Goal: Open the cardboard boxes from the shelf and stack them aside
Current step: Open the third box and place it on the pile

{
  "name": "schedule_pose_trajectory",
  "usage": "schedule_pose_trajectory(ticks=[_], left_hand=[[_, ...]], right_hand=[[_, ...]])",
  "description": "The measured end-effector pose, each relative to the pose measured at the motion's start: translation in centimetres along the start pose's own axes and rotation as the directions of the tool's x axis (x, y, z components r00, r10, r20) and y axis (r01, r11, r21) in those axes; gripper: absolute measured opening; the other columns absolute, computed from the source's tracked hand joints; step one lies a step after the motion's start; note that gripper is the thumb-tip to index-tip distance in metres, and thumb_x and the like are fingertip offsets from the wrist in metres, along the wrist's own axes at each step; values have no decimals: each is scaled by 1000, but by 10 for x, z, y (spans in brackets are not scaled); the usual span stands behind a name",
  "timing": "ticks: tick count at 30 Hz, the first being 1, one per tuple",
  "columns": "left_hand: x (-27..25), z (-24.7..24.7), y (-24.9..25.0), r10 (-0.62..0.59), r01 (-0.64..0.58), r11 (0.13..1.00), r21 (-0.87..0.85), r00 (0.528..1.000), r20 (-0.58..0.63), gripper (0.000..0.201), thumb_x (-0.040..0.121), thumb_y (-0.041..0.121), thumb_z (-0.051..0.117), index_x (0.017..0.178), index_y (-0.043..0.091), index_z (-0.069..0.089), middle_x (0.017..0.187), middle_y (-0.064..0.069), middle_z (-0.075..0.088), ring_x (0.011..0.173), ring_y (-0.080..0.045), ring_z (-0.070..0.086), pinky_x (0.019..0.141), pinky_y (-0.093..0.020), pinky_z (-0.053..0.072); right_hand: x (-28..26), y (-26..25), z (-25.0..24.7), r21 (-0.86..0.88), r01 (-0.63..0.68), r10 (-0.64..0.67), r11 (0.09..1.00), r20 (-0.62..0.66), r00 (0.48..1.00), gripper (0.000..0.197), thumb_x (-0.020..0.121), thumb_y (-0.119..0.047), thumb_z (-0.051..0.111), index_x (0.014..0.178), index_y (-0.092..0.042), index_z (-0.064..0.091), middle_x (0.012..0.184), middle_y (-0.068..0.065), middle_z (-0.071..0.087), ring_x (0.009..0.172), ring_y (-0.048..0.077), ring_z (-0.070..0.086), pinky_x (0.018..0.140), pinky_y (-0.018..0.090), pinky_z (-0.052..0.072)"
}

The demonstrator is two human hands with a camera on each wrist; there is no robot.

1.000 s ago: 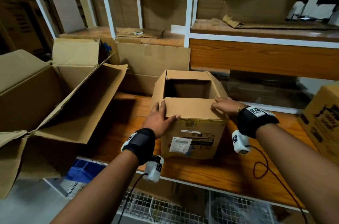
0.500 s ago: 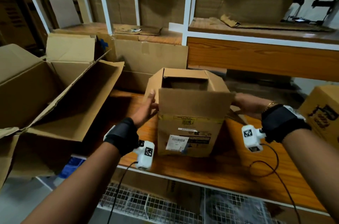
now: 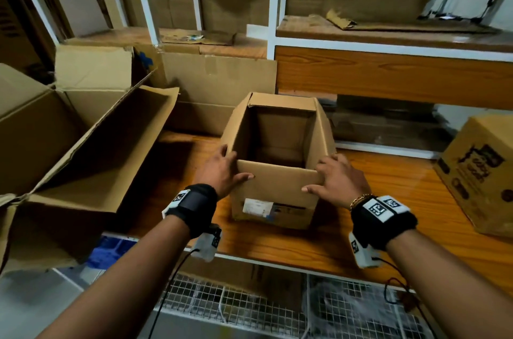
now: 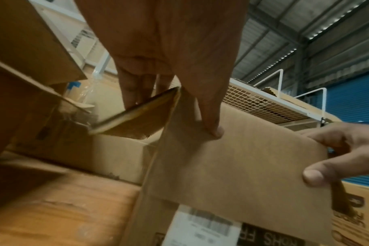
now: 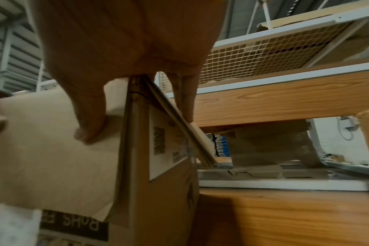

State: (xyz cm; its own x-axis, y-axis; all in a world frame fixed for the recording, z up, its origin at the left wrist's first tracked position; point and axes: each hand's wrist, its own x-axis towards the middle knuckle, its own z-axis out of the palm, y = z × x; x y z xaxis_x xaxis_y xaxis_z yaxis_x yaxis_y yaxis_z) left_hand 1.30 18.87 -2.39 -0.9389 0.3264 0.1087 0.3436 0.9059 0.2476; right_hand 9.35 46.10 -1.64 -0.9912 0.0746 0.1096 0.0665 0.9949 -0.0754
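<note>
**A:** While the small cardboard box (image 3: 277,161) stands on the wooden shelf (image 3: 388,200), what might go wrong?

**B:** It could slide or tip toward the shelf's front edge if the near flap (image 3: 280,180) gets pulled rather than pressed flat, I judge. Both hands hold high up on it.

**A:** How are they set?

**B:** The left hand (image 3: 222,169) wraps the near-left corner, thumb on the folded-down flap. The right hand (image 3: 337,177) clamps the near-right corner likewise, fingers curled over the side flap.

**A:** And the box itself?

**B:** Plain brown, top open, flaps splayed outward, seemingly empty, though its floor is dim. A white label (image 3: 257,207) sits low on the front face.

**A:** Around it?

**B:** A large opened box (image 3: 69,144) lies to the left, a printed box (image 3: 480,172) at right.
</note>
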Motion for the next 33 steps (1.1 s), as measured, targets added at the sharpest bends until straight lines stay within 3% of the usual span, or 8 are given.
schedule_pose_trajectory(ticks=[4, 6, 9, 14, 20, 26, 29, 33], left_hand=[[-2, 9, 26, 164, -162, 961, 223, 986, 9, 79, 80, 70, 52, 148, 37, 27, 163, -8, -5, 149, -31, -10, 118, -53, -4], [-9, 18, 54, 304, -311, 925, 216, 950, 65, 76, 80, 63, 52, 147, 36, 28, 163, -3, 6, 149, -26, -9, 114, -58, -10], [-13, 15, 74, 336, -355, 927, 121, 930, 150, 65, 79, 50, 53, 139, 29, 40, 143, 0, 41, 141, -22, 26, 114, -61, -2], [-2, -10, 47, 333, -342, 940, 4, 918, 218, 47, 81, 48, 33, 117, 25, 52, 118, 0, 53, 122, -21, 42, 112, -48, 14], [-5, -18, 21, 315, -308, 949, -67, 923, 223, 48, 81, 68, 21, 85, 30, 49, 93, 7, 51, 102, -16, 43, 105, -45, 25], [-26, -35, 46, 184, -267, 953, 142, 885, 428, 78, 83, 78, 36, 140, 24, 39, 144, -3, 45, 136, -27, 35, 116, -52, 14], [-33, -21, 65, 143, -213, 959, 185, 933, 331, 68, 83, 55, 60, 137, 21, 35, 136, -6, 48, 125, -28, 47, 102, -48, 34], [-37, -7, 67, 93, -126, 961, 246, 986, 142, 67, 79, 56, 62, 131, 22, 38, 132, -4, 47, 125, -26, 43, 97, -49, 32]], right_hand=[[-11, -36, 3, -18, -60, 60, 998, -11, 998, 55, 74, -72, 61, 108, -29, 64, 107, -11, 52, 116, 23, 35, 88, 39, 43], [-17, -55, 3, -28, -48, 48, 998, -2, 999, 50, 79, -68, 55, 111, -30, 61, 107, -10, 51, 117, 25, 33, 85, 40, 43], [-15, -55, -16, 99, -36, 27, 994, 97, 995, 38, 90, -52, 37, 117, -33, 56, 118, -12, 54, 118, 22, 33, 80, 39, 39], [2, -4, -44, 203, 151, -200, 967, 250, 947, 32, 98, -35, 38, 122, -48, 55, 141, -20, 46, 110, 14, 33, 96, 41, 35], [28, 29, -51, -25, 117, -99, 993, 372, 923, 69, 80, -75, 53, 140, -46, 37, 155, -13, 28, 141, 24, 21, 111, 51, 20], [15, -8, -14, 77, 186, -193, 979, 85, 978, 65, 71, -82, 51, 116, -35, 51, 120, -7, 52, 115, 16, 44, 99, 38, 32], [9, -48, 9, 48, 205, -202, 978, -50, 978, 67, 68, -85, 39, 110, -35, 53, 108, -8, 56, 106, 17, 48, 96, 37, 32], [13, -59, 15, -9, 223, -223, 975, -35, 974, 75, 70, -81, 47, 128, -34, 50, 131, -4, 51, 124, 21, 43, 104, 40, 27]])
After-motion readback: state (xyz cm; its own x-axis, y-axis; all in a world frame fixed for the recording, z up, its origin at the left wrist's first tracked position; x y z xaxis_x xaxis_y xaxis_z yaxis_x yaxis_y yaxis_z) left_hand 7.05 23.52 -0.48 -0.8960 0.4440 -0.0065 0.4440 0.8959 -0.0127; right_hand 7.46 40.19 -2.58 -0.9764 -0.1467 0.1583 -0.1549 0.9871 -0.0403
